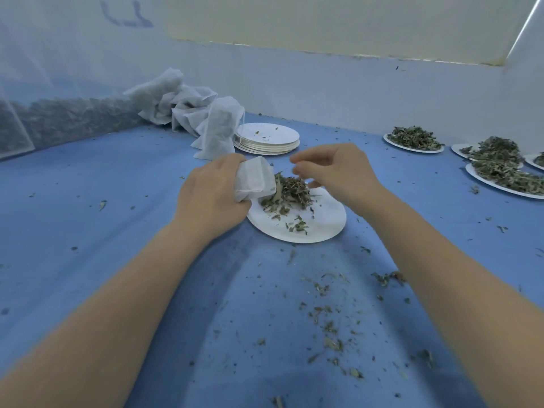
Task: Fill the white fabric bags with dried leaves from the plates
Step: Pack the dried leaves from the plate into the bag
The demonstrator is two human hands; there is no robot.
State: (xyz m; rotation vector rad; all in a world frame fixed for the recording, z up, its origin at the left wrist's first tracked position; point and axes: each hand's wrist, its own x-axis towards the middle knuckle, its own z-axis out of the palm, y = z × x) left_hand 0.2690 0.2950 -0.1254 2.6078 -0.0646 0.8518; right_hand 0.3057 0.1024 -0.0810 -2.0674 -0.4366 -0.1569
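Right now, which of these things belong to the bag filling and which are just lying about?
In the job:
- left hand, gripping the white bag
- right hand, blurred, over the leaf pile
- plate under that pile
- filled plates at the right
- spare bags behind

Lying about:
- stack of nearly bare plates
- leaf crumbs on the blue table

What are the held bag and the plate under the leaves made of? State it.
Bag in the left hand: thin matte white fabric, likely non-woven; it creases softly. Plate: probably matte white paper; thin, flat rim.
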